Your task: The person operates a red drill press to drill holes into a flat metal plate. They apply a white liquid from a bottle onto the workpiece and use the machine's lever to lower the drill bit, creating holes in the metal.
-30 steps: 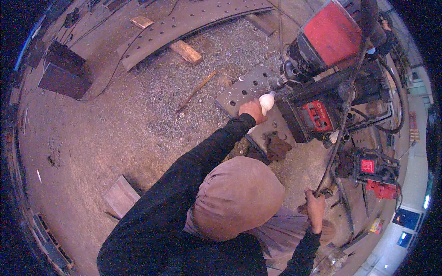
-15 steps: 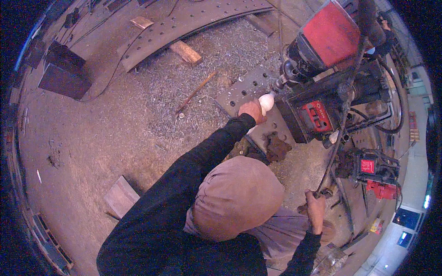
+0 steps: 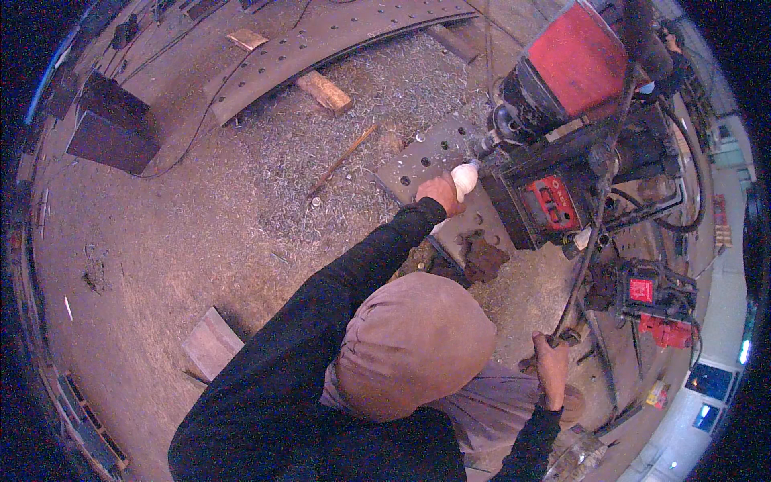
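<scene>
My left hand (image 3: 438,194) is closed around a white squeeze bottle (image 3: 465,178), its narrow end close to the bit (image 3: 485,148) of a red and black magnetic drill (image 3: 577,68). The drill stands on a steel plate (image 3: 414,170) with rows of round holes. At the lower right my right hand (image 3: 551,366) is wrapped around the lower end of a long dark lever (image 3: 585,273), which runs up along the machine. A red control panel (image 3: 552,204) is on the drill's black body. Beside the base lies a crumpled brown rag (image 3: 486,257).
Metal shavings (image 3: 281,153) and a thin rusty rod (image 3: 341,161) cover the floor ahead. A long drilled plate (image 3: 297,40) rests on wooden blocks (image 3: 325,91). A second red and black machine (image 3: 654,293) stands right. Dark steel boxes (image 3: 112,143) are far left; another person (image 3: 673,68) is far right.
</scene>
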`<action>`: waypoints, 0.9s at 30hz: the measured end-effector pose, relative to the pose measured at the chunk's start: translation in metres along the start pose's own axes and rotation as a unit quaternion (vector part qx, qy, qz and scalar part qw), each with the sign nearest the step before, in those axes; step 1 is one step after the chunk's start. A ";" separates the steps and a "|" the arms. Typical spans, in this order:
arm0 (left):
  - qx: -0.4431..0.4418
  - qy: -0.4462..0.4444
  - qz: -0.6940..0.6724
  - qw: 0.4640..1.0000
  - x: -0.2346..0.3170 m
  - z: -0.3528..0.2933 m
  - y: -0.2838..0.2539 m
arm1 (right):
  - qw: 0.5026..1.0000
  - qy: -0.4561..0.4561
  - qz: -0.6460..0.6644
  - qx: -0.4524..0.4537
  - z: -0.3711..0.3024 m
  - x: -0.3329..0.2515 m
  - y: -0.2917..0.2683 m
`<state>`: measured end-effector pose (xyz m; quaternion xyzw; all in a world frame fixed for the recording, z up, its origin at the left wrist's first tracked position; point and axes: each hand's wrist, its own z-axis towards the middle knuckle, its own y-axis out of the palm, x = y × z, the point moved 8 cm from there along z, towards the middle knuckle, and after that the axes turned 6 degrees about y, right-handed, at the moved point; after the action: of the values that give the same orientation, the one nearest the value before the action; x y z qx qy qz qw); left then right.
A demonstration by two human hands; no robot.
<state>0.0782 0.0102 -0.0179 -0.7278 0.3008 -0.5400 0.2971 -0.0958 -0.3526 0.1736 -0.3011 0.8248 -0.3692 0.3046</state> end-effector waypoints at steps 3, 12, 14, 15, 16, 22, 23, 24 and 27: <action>0.007 0.001 0.003 1.000 0.001 0.000 0.000 | 0.999 -0.024 -0.023 0.032 0.006 0.006 -0.004; -0.003 -0.009 -0.012 1.000 -0.001 0.003 0.004 | 0.998 -0.032 -0.031 0.040 0.014 0.013 -0.004; -0.001 -0.010 -0.005 1.000 0.000 0.001 0.003 | 0.997 -0.058 -0.024 0.037 0.017 0.014 -0.003; 0.000 -0.011 -0.001 1.000 0.000 0.001 0.002 | 0.997 -0.071 -0.021 0.035 0.017 0.014 -0.003; -0.005 -0.012 -0.003 1.000 0.000 0.001 0.003 | 0.996 -0.077 -0.015 0.042 0.017 0.015 -0.003; -0.007 -0.020 -0.003 1.000 -0.001 -0.001 0.001 | 1.000 -0.016 0.004 0.027 0.005 0.008 -0.004; -0.008 -0.019 -0.004 1.000 -0.001 0.000 0.001 | 0.999 -0.020 0.006 0.026 0.009 0.012 -0.003; -0.009 -0.017 -0.004 1.000 0.000 0.000 0.001 | 0.999 -0.024 0.007 0.025 0.010 0.013 -0.003; -0.002 -0.011 0.004 1.000 0.000 -0.001 0.002 | 0.996 -0.086 -0.006 0.021 0.008 0.003 -0.003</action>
<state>0.0774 0.0089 -0.0187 -0.7333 0.3013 -0.5301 0.3008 -0.0917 -0.3599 0.1710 -0.3300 0.7860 -0.3606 0.3785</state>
